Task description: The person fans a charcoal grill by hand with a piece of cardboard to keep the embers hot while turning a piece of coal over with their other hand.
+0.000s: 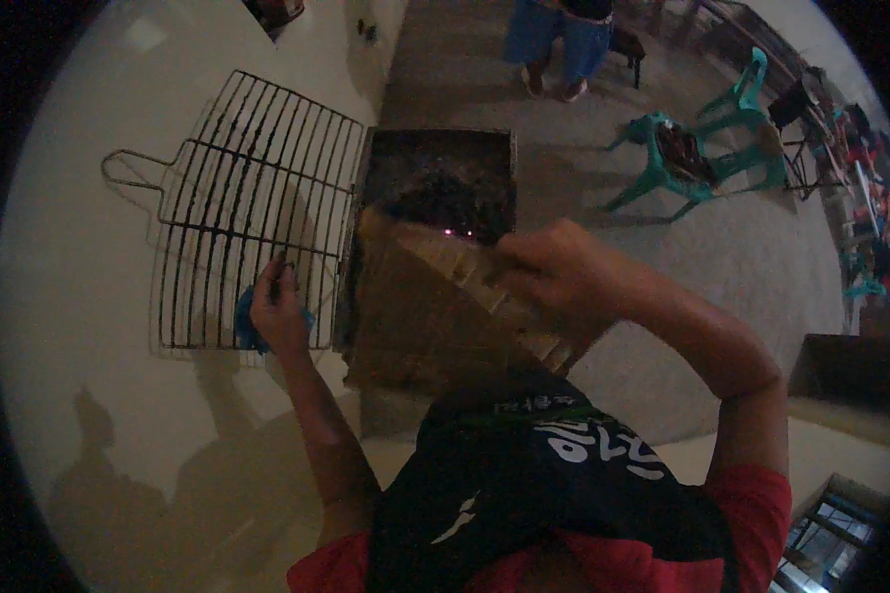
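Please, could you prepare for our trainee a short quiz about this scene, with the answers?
1. True or false: the right hand holds a brown sheet.
2. Where do the small glowing spots show?
A) On a green chair
B) In the rectangular grill box
C) On the floor
3. Which hand is nearer to the wire rack?

Key: 1. True. 2. B. 3. The left hand.

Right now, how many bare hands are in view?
2: left hand at the dark wire grill rack; right hand holding the brown flat sheet. Another person may have hidden hands.
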### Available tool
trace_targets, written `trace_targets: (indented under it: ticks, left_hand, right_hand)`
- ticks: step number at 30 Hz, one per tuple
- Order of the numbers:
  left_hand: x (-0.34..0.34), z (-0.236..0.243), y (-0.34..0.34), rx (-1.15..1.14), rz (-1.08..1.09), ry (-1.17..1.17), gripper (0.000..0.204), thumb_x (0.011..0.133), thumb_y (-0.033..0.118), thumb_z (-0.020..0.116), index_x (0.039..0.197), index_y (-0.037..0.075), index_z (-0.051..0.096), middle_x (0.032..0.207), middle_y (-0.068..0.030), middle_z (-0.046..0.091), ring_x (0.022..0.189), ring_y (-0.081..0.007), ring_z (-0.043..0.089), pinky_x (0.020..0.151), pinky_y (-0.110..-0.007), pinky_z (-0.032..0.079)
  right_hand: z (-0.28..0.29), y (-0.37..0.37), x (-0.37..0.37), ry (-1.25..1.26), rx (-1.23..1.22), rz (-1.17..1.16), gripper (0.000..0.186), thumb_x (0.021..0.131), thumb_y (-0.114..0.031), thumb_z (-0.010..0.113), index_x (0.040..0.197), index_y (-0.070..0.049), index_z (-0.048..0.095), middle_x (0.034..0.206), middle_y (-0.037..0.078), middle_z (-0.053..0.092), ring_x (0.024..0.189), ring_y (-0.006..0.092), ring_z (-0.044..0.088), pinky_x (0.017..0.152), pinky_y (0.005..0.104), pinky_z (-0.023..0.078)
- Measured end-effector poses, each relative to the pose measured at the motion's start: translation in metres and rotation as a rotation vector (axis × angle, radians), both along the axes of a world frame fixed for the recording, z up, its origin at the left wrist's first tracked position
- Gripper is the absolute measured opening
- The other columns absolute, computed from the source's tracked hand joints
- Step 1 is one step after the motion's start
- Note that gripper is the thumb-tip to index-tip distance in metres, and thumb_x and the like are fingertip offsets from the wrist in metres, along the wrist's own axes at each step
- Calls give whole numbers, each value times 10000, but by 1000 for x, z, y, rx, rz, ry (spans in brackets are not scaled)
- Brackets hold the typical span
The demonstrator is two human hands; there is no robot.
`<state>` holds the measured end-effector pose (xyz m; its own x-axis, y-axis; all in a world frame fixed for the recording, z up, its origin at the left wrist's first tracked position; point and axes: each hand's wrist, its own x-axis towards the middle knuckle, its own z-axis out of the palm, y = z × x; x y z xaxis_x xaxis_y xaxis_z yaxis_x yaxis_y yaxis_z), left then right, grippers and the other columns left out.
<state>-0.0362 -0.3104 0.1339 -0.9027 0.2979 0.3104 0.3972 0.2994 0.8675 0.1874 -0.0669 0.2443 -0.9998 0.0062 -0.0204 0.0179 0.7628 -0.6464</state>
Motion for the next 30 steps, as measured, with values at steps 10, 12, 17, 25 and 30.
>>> trace_targets:
  ticks: [10, 12, 17, 25, 30]
  left_hand:
    - [-7, -3, 13, 30, -56, -54, 232, 789, 79, 516, 999, -15, 543, 947, -97, 574, 824, -144, 537, 690, -257, 443]
    - [2, 0, 22, 33, -47, -153, 231, 789, 75, 513, 1000, -16, 542, 938, -95, 576, 818, -142, 538, 684, -253, 442]
    - [5, -28, 8, 24, -60, -69, 223, 787, 66, 509, 994, -8, 548, 923, -91, 578, 820, -141, 537, 696, -241, 432]
    - [69, -20, -5, -24, 133, -31, 222, 783, 79, 515, 988, 6, 559, 898, -85, 583, 799, -139, 539, 706, -252, 430]
    - [155, -2, -13, -29, 371, -216, 241, 773, 89, 524, 994, -2, 556, 878, -81, 586, 740, -118, 528, 648, -243, 432]
  right_hand:
    - [-6, 10, 5, 55, 135, -232, 230, 723, -171, 542, 897, -22, 530, 749, 182, 555, 676, 305, 561, 609, 350, 434]
    - [-14, 47, 14, 148, 56, -564, 222, 724, -168, 556, 893, -25, 538, 802, 163, 577, 744, 254, 573, 641, 333, 434]
    - [37, 83, 74, 538, -390, -1103, 384, 792, -280, 501, 1047, 8, 499, 978, 96, 556, 863, 218, 530, 742, 313, 418]
    - [17, 99, 61, 682, -736, -953, 377, 796, -202, 510, 1114, -4, 460, 1071, 100, 509, 992, 195, 475, 851, 299, 373]
    - [-37, 172, 74, 352, 121, -590, 311, 767, -199, 522, 1012, -7, 506, 974, 138, 558, 918, 233, 521, 795, 335, 401]
